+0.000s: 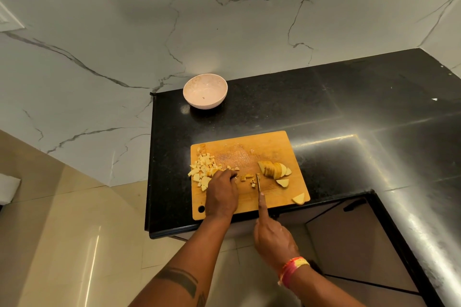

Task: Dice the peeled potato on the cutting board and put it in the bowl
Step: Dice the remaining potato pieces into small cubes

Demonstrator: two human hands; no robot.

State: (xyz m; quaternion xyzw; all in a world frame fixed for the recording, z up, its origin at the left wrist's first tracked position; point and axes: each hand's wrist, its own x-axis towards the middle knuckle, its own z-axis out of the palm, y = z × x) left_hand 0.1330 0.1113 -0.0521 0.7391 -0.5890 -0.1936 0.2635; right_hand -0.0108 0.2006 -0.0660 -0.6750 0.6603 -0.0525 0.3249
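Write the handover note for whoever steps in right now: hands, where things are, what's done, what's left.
Left hand: on the cutting board, fingers curled at the edge of the diced pile; I cannot tell if it grips anything.
Right hand: holds the knife, forefinger along its spine, blade down among a few small pieces mid-board.
Done: a good part of the potato is diced, heaped at the board's left edge.
Left: the fanned slices on the right, plus two loose slices nearer the front right corner, remain undiced. The bowl, beyond the board on the counter, holds no potato yet.
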